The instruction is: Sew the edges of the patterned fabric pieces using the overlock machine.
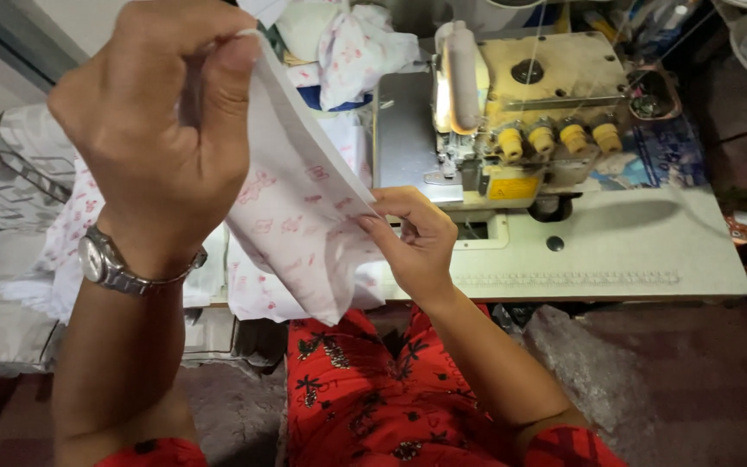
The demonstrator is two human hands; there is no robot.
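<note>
Both the left hand point(162, 130) and right hand point(412, 238) pinch the thin, floppy printed cloth point(300, 225) by its edges, left of the overlock machine point(520, 112).

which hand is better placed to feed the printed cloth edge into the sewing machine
Probably the right hand: its grip pinches the printed cloth edge beside the sewing machine. The left hand holds the other end raised, farther away.

A worn yellow-and-cream overlock sewing machine point(529, 112) sits at one o'clock on a white table point(633, 251); a heap of white pink-printed fabric pieces point(347, 47) lies at twelve o'clock.
</note>
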